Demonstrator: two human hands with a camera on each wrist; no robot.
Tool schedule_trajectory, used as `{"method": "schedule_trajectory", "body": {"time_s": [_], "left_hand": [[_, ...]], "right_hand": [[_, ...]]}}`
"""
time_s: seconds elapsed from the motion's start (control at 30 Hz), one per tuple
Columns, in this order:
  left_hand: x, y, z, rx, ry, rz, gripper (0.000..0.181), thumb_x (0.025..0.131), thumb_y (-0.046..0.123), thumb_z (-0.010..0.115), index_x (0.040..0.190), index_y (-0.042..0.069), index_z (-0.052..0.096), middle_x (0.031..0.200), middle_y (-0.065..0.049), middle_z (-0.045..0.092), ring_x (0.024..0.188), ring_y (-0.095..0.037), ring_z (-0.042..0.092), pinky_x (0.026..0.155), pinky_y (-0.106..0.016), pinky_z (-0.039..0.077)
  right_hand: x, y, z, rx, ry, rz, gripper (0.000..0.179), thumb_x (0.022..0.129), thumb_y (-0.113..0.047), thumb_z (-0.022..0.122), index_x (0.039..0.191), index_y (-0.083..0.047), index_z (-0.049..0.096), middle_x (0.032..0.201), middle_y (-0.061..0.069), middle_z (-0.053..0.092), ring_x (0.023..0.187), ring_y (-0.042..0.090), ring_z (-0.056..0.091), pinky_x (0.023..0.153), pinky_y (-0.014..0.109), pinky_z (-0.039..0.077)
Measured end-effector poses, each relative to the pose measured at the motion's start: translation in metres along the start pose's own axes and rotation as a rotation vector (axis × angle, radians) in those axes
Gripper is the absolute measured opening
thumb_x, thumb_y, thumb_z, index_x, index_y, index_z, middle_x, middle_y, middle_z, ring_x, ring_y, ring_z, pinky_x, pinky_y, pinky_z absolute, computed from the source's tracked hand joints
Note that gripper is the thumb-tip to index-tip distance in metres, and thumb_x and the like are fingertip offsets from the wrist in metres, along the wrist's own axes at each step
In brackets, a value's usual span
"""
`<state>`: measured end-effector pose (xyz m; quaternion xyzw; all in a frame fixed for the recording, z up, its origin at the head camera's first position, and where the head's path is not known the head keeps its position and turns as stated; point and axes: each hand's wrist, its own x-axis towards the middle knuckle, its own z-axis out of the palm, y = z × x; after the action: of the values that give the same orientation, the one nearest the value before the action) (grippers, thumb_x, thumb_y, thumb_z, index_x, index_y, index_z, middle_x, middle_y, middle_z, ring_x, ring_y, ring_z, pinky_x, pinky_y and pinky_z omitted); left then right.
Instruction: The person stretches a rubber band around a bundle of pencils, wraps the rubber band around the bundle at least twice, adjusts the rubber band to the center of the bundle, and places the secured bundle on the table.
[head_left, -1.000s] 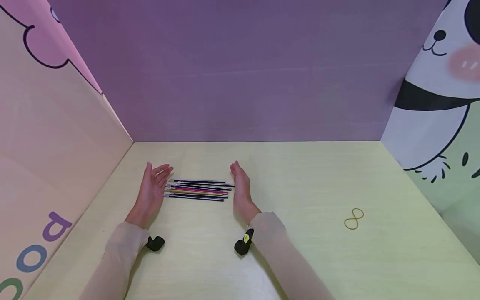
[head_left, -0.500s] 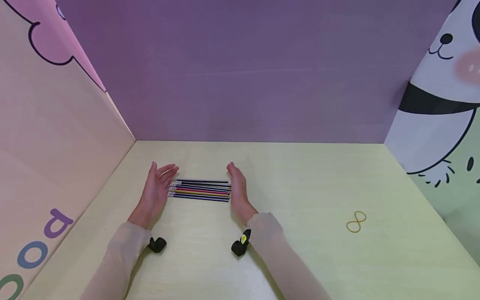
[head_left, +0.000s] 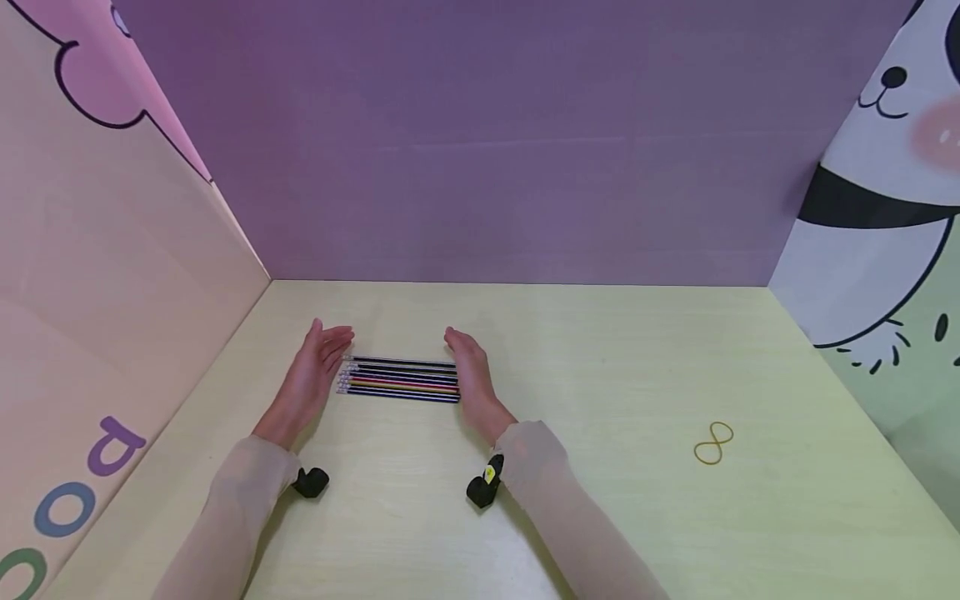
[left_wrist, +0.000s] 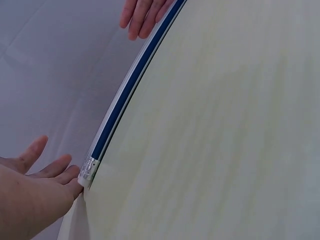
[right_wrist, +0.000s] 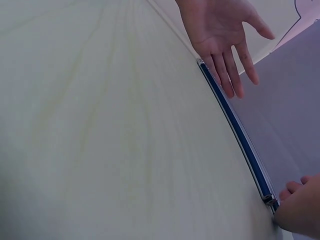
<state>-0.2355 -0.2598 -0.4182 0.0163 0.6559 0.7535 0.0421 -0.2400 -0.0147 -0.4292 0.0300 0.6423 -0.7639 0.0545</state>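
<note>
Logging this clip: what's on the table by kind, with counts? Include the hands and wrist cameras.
Pencils, in one flat row between the palms: about 7; they lie too close together for an exact count
Rubber band, twisted into a figure eight: 1
Hands: 2, left hand and right hand
Black wrist cameras: 2, left wrist camera and right wrist camera
Total: about 12

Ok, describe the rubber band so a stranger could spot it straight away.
Start at the panda wall panel on the right and drop to the pale yellow-green table below it. The rubber band lies there alone, well right of the right hand and the row of pencils. It is a thin yellowish loop twisted into a figure eight.
</note>
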Motion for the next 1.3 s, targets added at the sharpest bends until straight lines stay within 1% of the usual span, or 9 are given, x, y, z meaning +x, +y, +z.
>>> {"method": "schedule_trajectory", "body": {"time_s": [0.13,0.23,0.43,0.57,0.67,0.83,1.0,1.17,1.3], "left_hand": [[0.002,0.0,0.003,0.013,0.0,0.001,0.081,0.103,0.061,0.026,0.148,-0.007,0.026,0.156,-0.023,0.022,0.15,-0.033,0.017,0.124,-0.035,0.008],[0.0,0.0,0.002,0.008,-0.001,-0.006,0.078,0.103,0.06,0.027,0.147,-0.004,0.029,0.152,-0.019,0.03,0.15,-0.033,0.019,0.124,-0.034,0.009],[-0.007,0.002,-0.005,-0.142,-0.012,-0.048,0.064,0.105,0.055,0.033,0.142,0.003,0.034,0.145,-0.01,0.04,0.15,-0.032,0.017,0.124,-0.033,0.009],[-0.011,0.003,-0.008,-0.163,-0.023,-0.069,0.062,0.106,0.051,0.034,0.143,0.002,0.033,0.141,-0.006,0.043,0.15,-0.032,0.016,0.123,-0.034,0.011],[-0.013,0.004,-0.008,-0.118,-0.03,-0.077,0.063,0.106,0.05,0.035,0.143,-0.001,0.033,0.14,-0.006,0.044,0.15,-0.032,0.017,0.123,-0.035,0.011],[-0.012,0.003,-0.003,0.034,-0.032,-0.067,0.07,0.107,0.05,0.032,0.146,-0.008,0.03,0.151,-0.018,0.033,0.148,-0.031,0.021,0.124,-0.037,0.012],[-0.013,0.004,0.001,0.137,-0.029,-0.066,0.073,0.108,0.049,0.028,0.149,-0.011,0.025,0.157,-0.025,0.023,0.148,-0.031,0.022,0.123,-0.036,0.013],[-0.016,0.004,0.0,0.159,-0.028,-0.065,0.075,0.107,0.051,0.029,0.149,-0.011,0.024,0.157,-0.026,0.022,0.148,-0.032,0.022,0.123,-0.035,0.014],[-0.019,0.004,-0.001,0.175,-0.029,-0.055,0.076,0.107,0.051,0.029,0.149,-0.012,0.024,0.156,-0.027,0.022,0.148,-0.033,0.022,0.123,-0.036,0.015]], "right_hand": [[0.001,0.002,0.001,-0.014,-0.022,-0.005,0.056,0.101,-0.048,0.049,0.141,-0.009,0.053,0.144,0.002,0.054,0.139,0.024,0.042,0.119,0.047,0.024],[0.001,0.004,0.005,0.009,0.0,-0.029,0.052,0.102,-0.044,0.05,0.135,-0.004,0.058,0.141,0.005,0.057,0.137,0.023,0.045,0.119,0.045,0.026],[0.002,0.002,0.008,0.07,0.068,-0.061,0.037,0.101,-0.033,0.053,0.11,0.0,0.066,0.119,0.012,0.069,0.118,0.023,0.061,0.11,0.041,0.039],[0.003,0.002,0.005,0.029,0.07,-0.042,0.033,0.101,-0.033,0.053,0.106,-0.003,0.067,0.11,0.009,0.072,0.111,0.024,0.063,0.106,0.04,0.042],[0.001,0.0,0.002,-0.028,0.043,-0.022,0.03,0.102,-0.03,0.053,0.106,-0.003,0.066,0.109,0.008,0.071,0.111,0.023,0.063,0.107,0.04,0.042],[-0.004,-0.005,-0.006,-0.214,-0.111,-0.025,0.026,0.097,-0.024,0.063,0.113,-0.003,0.064,0.112,0.006,0.068,0.109,0.023,0.06,0.102,0.039,0.045],[-0.005,-0.007,-0.014,-0.405,-0.312,-0.038,0.045,0.09,-0.019,0.074,0.13,-0.003,0.058,0.13,0.009,0.061,0.121,0.023,0.056,0.103,0.038,0.046],[-0.006,-0.009,-0.016,-0.792,-0.51,-0.119,0.071,0.082,-0.014,0.082,0.143,-0.011,0.048,0.149,0.007,0.046,0.138,0.022,0.04,0.112,0.036,0.037],[-0.01,-0.014,-0.012,-1.024,-0.584,-0.228,0.075,0.08,-0.011,0.082,0.145,-0.01,0.045,0.146,0.009,0.043,0.134,0.025,0.037,0.109,0.035,0.037]]}}
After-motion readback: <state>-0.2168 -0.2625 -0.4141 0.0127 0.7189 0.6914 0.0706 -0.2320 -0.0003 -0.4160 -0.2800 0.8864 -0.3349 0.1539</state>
